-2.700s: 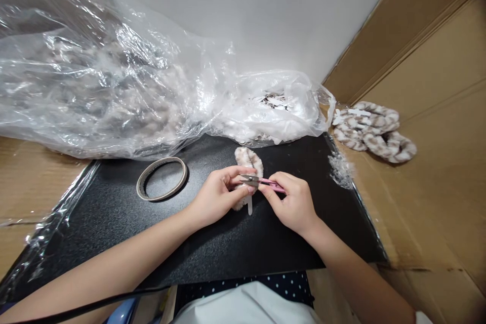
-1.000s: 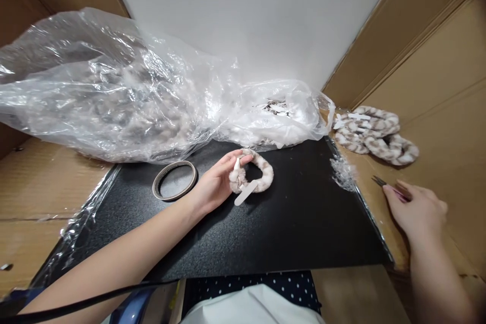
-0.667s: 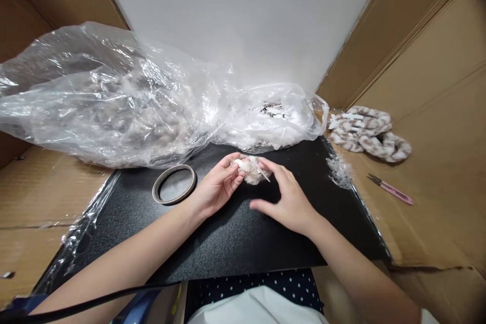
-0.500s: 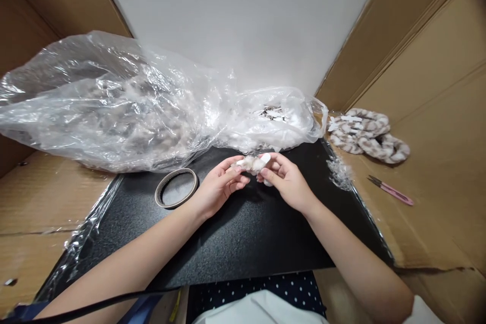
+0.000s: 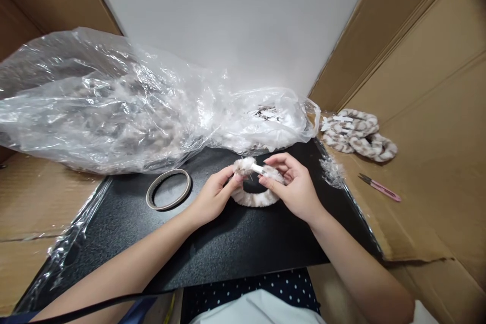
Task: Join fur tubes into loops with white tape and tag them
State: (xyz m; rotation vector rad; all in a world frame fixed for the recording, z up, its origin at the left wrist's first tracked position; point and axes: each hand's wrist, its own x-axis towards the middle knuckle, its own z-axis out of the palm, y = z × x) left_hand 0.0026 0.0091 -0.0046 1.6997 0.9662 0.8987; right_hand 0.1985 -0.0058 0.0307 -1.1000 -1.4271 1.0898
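The left hand (image 5: pixel 213 196) and right hand (image 5: pixel 301 193) grip a fluffy brown-and-white fabric ring (image 5: pixel 255 199); pink-handled metal snips (image 5: pixel 384 191) lie aside, unheld.

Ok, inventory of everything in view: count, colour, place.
ring: 1, white-brown, between hands
tag: 1, white, on ring
other rings: several overlapping, white-brown, far right
bags: 2, clear, back
hoop: 1, beige, table left
snips: 1, pink, right cardboard
plastic scrap: clear, table's right edge
table: 1, black, centre
cardboard: brown, both sides
wall: pale grey, back
strap: 1, black, lower left
left hand, right hand: bare, on ring
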